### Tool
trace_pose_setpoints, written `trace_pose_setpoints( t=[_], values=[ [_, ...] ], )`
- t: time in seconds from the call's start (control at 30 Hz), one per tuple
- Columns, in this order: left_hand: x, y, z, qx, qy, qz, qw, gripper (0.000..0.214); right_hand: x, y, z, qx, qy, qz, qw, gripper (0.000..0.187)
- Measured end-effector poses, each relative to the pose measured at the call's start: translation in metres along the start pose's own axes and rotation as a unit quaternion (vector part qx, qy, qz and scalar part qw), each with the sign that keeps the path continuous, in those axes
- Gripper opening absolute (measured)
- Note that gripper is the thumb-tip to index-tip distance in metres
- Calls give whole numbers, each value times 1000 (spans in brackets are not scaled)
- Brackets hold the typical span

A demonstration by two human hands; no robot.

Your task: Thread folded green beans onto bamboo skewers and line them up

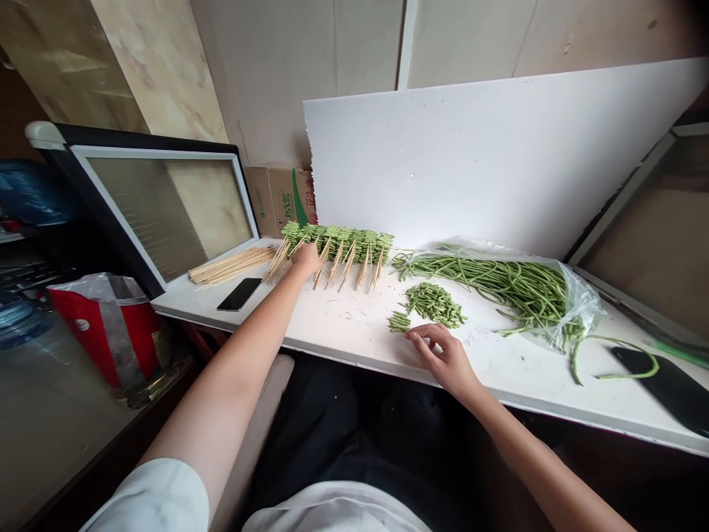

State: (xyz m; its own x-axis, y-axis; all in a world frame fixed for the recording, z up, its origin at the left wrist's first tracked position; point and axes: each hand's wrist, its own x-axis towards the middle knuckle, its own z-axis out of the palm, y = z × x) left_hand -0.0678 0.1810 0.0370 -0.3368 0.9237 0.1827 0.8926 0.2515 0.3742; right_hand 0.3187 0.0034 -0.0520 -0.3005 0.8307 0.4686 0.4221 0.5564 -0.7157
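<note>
Skewered green beans [337,242] lie in a row on the white counter [343,332], just right of a loose bundle of bamboo skewers [233,266]; your left hand [306,260] sits curled on their skewer ends, though you cannot tell whether it grips them. Your right hand [440,358] rests half open and empty just below the cut beans [433,304], with whole beans [498,288] in a plastic bag [576,295] farther right.

From here, the left hand's fingers [310,258] hide whether they grip a skewer of cut green beans [337,244], while well right of the right hand's fingers [426,341], a dark flat object [665,388] runs out of view, too cut off to name.
</note>
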Motion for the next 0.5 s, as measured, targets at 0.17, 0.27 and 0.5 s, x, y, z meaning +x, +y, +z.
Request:
trace_pose_setpoints(
  t=[0.17,0.27,0.5],
  values=[
    [-13,0,6,1,34,11,999,32,0,4,-1,-16,-4,-15,1000,37],
    [-23,-9,2,-14,70,10,997,41,1,8,-3,-23,2,-21,1000,36],
    [-44,-102,-50,-24,171,-56,983,47,3,13,-8,-47,-2,-25,999,33]
  ],
)
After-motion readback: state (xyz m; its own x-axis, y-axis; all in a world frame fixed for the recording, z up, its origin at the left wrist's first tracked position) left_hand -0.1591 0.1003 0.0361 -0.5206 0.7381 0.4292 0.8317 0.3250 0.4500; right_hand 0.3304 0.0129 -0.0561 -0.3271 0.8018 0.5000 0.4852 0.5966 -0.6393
